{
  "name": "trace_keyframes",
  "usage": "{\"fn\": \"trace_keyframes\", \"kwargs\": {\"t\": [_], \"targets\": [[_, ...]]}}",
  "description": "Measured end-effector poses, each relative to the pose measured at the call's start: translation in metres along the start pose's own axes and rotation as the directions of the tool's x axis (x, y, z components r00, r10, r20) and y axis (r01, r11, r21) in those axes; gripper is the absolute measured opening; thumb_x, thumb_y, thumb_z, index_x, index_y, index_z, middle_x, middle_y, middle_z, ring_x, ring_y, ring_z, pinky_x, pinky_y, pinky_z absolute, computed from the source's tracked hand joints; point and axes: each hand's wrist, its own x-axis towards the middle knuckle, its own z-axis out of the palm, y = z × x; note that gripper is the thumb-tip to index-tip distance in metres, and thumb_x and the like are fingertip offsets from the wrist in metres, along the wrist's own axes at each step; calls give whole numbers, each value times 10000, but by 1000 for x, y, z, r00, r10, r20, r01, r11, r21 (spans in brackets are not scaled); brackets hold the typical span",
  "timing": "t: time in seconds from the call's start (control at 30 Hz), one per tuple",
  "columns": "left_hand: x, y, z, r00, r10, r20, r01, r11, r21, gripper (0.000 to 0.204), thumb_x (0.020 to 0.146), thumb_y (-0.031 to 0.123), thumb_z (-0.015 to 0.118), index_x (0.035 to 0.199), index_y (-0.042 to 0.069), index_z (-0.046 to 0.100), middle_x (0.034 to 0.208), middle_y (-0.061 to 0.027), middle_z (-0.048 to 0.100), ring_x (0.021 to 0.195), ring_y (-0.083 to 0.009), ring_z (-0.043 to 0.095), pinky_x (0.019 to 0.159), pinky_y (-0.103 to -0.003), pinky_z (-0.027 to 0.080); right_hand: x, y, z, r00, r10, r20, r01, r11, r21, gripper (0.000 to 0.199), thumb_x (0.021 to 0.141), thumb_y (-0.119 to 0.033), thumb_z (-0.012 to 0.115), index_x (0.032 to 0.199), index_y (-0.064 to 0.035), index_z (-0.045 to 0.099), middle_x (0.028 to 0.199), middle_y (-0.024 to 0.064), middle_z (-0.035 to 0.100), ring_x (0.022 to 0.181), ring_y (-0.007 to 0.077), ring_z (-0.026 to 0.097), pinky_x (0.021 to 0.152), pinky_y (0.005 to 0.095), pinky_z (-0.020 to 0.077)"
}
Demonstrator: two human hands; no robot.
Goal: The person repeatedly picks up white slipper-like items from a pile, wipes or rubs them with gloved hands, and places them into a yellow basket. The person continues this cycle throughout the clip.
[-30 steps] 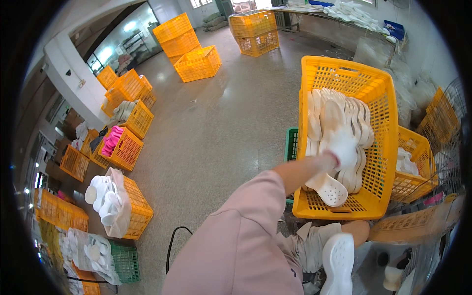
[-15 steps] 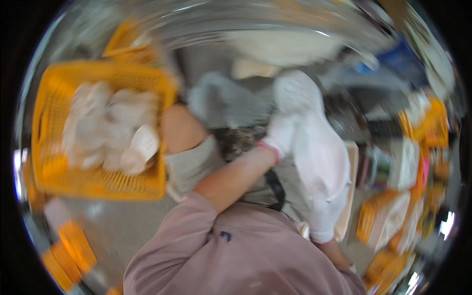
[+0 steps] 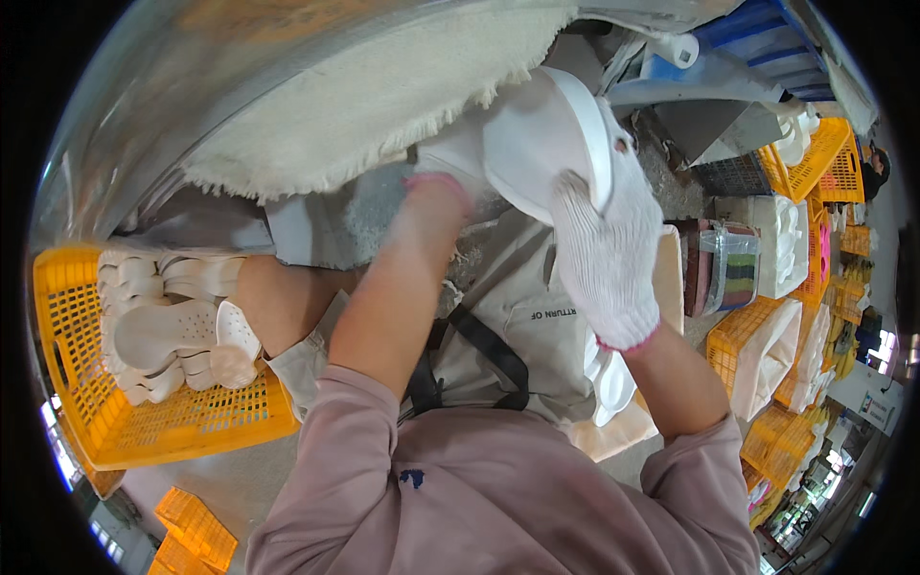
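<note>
A smooth white slipper point(image 3: 537, 144) is held up in front of me, tilted, with its rounded edge toward the right. My right hand point(image 3: 613, 254), in a white knit glove with a pink cuff, is closed on its near right edge, the thumb lying over the rim. My left hand point(image 3: 450, 158), gloved alike and slightly blurred, grips the slipper from its left side; its fingers are mostly hidden. Just beyond hangs a thick cream cloth point(image 3: 364, 105) with a frayed edge; whether the slipper touches it I cannot tell.
A yellow basket point(image 3: 182, 436) of white slippers point(image 3: 168, 335) stands at my left knee. A grey apron point(image 3: 537, 335) with a black strap covers my lap. Another white slipper point(image 3: 611, 388) lies by my right side. Yellow crates point(image 3: 743, 335) and a striped bundle point(image 3: 733, 273) line the right.
The slipper has been raised away from my lap toward the frayed cloth and turned. My right hand has moved up and forward; my left has shifted left. The view has swung.
</note>
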Motion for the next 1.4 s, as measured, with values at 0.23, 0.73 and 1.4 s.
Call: {"fn": "trace_keyframes", "kwargs": {"t": [0.23, 0.73, 1.4], "targets": [[-52, -55, -107, 654, -561, 508, 678, 733, -64, 838, 986, 721, 461, 1475, 59, 615, 1536, -232, 568, 1470, -343, 507, 1230, -387, 347, 39, 26, 48, 995, -92, 31, 86, 986, 145, 131, 815, -110, 698, 874, 3, 671, 911, 200, 668, 830, 412, 681, 705, 471, 552], [-77, 72, -141, 921, -285, 267, 386, 560, -733, 484, 989, 377, 736, 1201, -56, 692, 1056, -154, 777, 970, -225, 720, 884, -361, 563, 63, 20, 47, 878, -319, 357, 419, 873, -251, 174, 903, -233, 656, 988, -108, 743, 1114, 227, 711, 1012, 418, 701, 863, 478, 583], [2, 12, -86, 954, -197, 226, 232, 962, -145, 566, 995, 291, 651, 1505, 69, 550, 1456, -185, 631, 1311, -365, 632, 1100, -441, 511, 44, 14, 37, 991, 127, -33, -123, 986, 109, 594, 777, -214, 758, 1268, 105, 663, 1266, 334, 674, 1162, 450, 669, 1008, 426, 543]]}}
